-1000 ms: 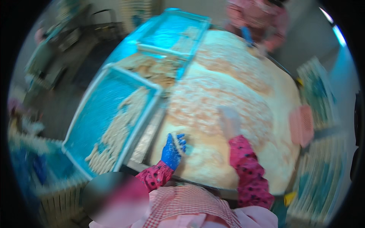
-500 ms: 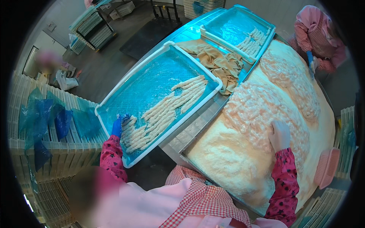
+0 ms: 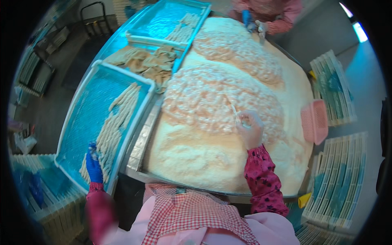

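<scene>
My left hand, in a blue glove dusted with white crumbs, lies on the near end of rows of coated strips in a white-rimmed tray with a blue mesh bottom. Its fingers look stretched out, though the fingertips are hard to make out. My right hand, in a pale glove, is closed in a pinch over the near edge of a pile of raw, pinkish-white meat strips. A thin strip sticks up from its fingers. Loose pale crumbs cover the table in front.
A tan cloth lies between my tray and a second blue tray holding strips. Across the table, a person's gloved hands are by another meat pile. A pink basket stands at the right edge; stacked trays are beyond.
My view has turned right, so the trays sit further left. My right hand has come up out of the meat with a thin strip; the left hand stays at the tray's strips.
</scene>
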A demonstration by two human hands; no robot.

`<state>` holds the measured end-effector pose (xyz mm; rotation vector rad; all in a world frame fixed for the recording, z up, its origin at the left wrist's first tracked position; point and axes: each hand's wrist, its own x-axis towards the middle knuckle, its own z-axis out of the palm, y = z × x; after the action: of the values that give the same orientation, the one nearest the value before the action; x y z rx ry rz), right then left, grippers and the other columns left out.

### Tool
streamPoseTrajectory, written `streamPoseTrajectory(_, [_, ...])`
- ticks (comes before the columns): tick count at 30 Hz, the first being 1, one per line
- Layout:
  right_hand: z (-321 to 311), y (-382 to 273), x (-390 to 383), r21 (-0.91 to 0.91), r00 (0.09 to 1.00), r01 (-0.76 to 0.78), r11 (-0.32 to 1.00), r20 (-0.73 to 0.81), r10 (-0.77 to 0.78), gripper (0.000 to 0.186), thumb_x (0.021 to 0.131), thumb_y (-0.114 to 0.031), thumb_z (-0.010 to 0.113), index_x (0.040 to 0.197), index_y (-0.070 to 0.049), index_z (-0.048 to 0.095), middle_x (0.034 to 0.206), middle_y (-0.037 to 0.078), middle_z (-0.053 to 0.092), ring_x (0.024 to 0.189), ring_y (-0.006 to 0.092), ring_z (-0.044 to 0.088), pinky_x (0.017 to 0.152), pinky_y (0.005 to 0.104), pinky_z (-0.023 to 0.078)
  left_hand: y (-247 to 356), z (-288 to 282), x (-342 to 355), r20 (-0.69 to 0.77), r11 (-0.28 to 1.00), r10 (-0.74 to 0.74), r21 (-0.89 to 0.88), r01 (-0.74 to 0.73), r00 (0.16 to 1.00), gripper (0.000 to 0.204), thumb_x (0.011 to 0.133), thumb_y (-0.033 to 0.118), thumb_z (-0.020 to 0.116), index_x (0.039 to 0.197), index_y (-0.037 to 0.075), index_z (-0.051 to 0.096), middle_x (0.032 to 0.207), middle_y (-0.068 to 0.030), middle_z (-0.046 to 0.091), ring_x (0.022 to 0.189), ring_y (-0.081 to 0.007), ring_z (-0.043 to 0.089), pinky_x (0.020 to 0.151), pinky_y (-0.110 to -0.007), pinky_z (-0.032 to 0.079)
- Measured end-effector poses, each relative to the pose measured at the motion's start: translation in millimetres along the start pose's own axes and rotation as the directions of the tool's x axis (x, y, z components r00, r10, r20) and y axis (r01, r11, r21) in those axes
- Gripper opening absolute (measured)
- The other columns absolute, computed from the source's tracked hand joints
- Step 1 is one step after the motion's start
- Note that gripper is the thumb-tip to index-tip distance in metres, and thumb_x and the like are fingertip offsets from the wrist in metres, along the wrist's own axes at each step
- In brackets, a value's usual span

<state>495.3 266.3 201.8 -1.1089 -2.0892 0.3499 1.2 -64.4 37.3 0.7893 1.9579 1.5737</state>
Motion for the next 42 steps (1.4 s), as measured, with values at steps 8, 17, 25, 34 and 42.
streamPoseTrajectory(8, [-23,-56,26,0.245,0.99,0.091,0.965,-0.129,-0.061,0.023,0.065,0.0,0.066,0.084,-0.007,0.057,0.077,0.005,0.058,0.071,0.0171,0.058,0.065,0.0279,0.046,148,214,-23,0.597,0.647,0.589,0.056,-0.76,0.545,0.048,0.086,0.014,0.052,0.13,0.003,0.037,0.126,-0.0183,0.047,0.109,-0.0361,0.05,0.092,-0.041,0.039])
streamPoseTrajectory(17, [-3,-50,-125,-0.103,0.963,-0.173,0.98,0.193,0.19,0.029,0.069,-0.01,0.063,0.097,-0.008,0.056,0.096,0.011,0.056,0.1,0.0307,0.049,0.087,0.0409,0.037,110,280,-70,0.579,0.869,0.176,0.289,-0.402,0.796,0.05,0.085,0.02,0.058,0.128,0.002,0.039,0.123,-0.0197,0.046,0.111,-0.035,0.046,0.093,-0.039,0.038])
streamPoseTrajectory(25, [-9,-10,-140,-0.137,0.943,-0.332,0.933,-0.023,0.332,0.03,0.07,-0.003,0.06,0.099,-0.007,0.054,0.1,0.011,0.056,0.098,0.0304,0.05,0.086,0.0396,0.039,139,384,-100,0.824,0.728,0.362,0.043,-0.684,0.437,0.033,0.081,0.017,0.054,0.113,0.011,0.056,0.101,-0.0111,0.06,0.092,-0.031,0.056,0.079,-0.037,0.045])
streamPoseTrajectory(34, [-1,-50,-118,-0.263,0.795,0.327,0.908,0.596,-0.114,0.07,0.068,-0.045,0.067,0.123,-0.008,0.044,0.123,0.008,0.046,0.12,0.0247,0.037,0.099,0.0455,0.028,153,314,-80,0.866,0.531,0.382,0.081,-0.844,0.323,0.044,0.072,0.021,0.064,0.114,0.012,0.053,0.113,-0.0075,0.055,0.1,-0.0273,0.053,0.084,-0.04,0.041])
streamPoseTrajectory(42, [-17,-4,-147,-0.333,0.947,-0.102,0.938,0.257,0.194,0.05,0.068,-0.016,0.066,0.116,-0.011,0.053,0.115,0.007,0.051,0.108,0.0255,0.047,0.09,0.0391,0.036,128,321,-73,0.855,0.53,0.383,0.106,-0.841,0.35,0.047,0.071,0.015,0.063,0.117,0.012,0.052,0.113,-0.0088,0.055,0.098,-0.0276,0.054,0.081,-0.039,0.043])
